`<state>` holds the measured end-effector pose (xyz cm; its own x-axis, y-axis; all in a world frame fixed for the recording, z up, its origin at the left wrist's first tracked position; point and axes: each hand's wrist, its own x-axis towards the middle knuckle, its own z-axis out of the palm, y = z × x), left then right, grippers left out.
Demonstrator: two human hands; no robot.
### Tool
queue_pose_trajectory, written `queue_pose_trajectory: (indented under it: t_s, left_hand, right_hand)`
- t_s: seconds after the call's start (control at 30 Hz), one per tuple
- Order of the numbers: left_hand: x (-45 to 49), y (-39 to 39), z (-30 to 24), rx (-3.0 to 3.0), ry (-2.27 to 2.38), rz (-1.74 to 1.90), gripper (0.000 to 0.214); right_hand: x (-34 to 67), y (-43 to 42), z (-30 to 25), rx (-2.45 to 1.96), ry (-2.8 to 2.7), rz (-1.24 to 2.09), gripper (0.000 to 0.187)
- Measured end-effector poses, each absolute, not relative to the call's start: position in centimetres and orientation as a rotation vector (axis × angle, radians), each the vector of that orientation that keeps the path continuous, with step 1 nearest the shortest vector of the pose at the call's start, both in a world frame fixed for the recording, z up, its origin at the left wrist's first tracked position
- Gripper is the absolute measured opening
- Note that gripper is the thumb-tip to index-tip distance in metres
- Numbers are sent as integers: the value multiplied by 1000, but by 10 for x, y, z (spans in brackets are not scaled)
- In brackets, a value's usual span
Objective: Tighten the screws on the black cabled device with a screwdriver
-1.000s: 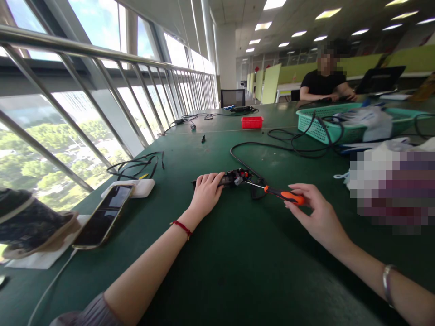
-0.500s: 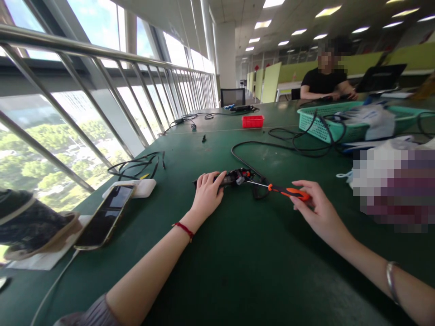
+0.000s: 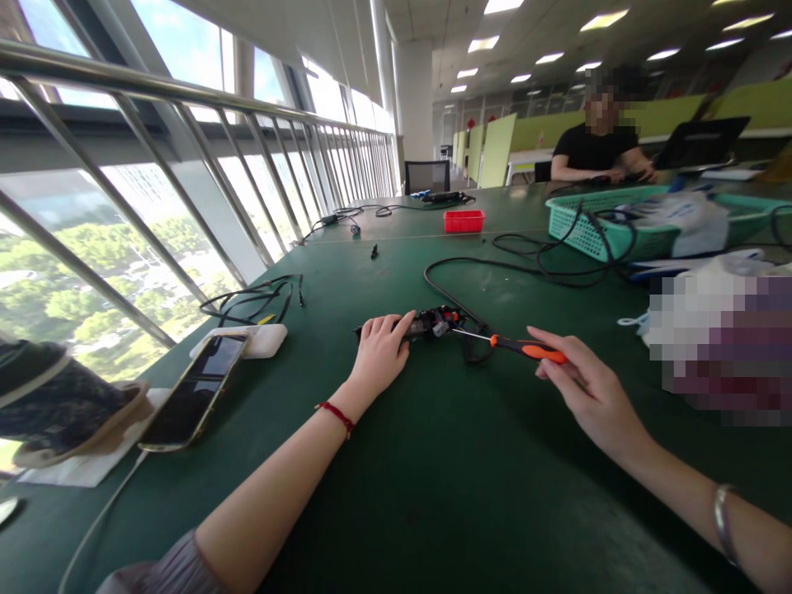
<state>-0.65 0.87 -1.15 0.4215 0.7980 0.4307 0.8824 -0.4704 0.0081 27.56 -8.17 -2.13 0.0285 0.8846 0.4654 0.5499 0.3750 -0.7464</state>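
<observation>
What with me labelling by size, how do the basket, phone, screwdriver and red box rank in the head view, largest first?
1. Basket, cut off by the picture's edge
2. Phone
3. Screwdriver
4. Red box

You have one elongated black device, one orange-and-black-handled screwdriver, one black-screened phone near the left edge of the green worktop, one red plastic box toward its far edge, one turquoise perforated plastic basket.
</observation>
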Motion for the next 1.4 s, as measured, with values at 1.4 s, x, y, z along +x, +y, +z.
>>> queue_pose_trajectory:
  t_s: [1.4]
  left_hand:
    - [-6,9,-12,-2459,-1490,-542,52]
  right_hand:
    - [274,-84,-21,-1287,-1623,406,21]
